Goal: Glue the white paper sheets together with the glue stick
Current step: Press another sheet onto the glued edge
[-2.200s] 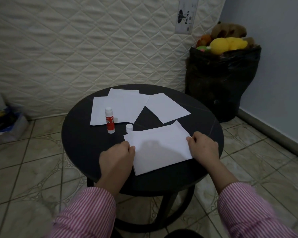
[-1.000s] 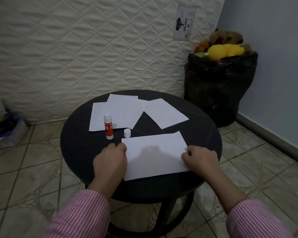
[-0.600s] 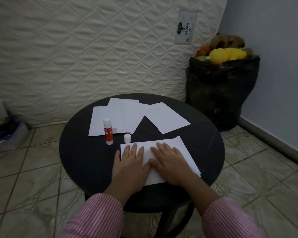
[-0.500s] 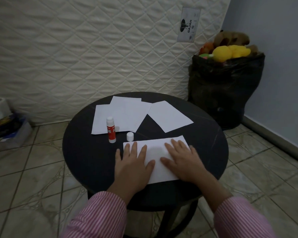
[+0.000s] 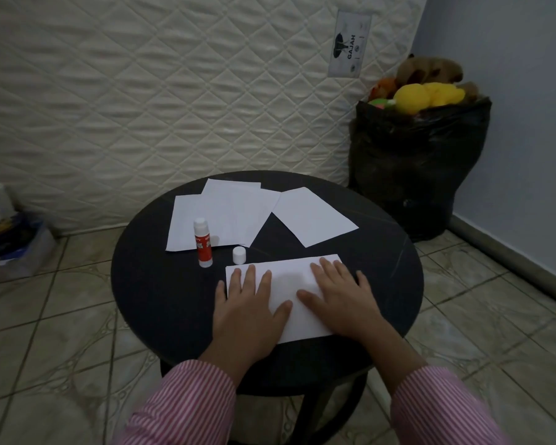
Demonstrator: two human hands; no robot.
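A white paper sheet (image 5: 289,281) lies near the front of the round black table (image 5: 161,293). My left hand (image 5: 249,308) rests flat on its left part, fingers spread. My right hand (image 5: 341,297) presses flat on its right part. An uncapped red and white glue stick (image 5: 203,243) stands upright to the left behind the sheet. Its white cap (image 5: 239,255) stands beside it. Farther back lie overlapping white sheets (image 5: 225,216) and one separate white sheet (image 5: 312,215).
A quilted white mattress (image 5: 161,91) leans against the wall behind the table. A black bag (image 5: 414,168) full of soft toys stands at the right. Clutter (image 5: 4,239) sits on the tiled floor at the left.
My hands let go of the sheet's side edges and came to lie flat on top of it. The right hand then slid toward the right end.
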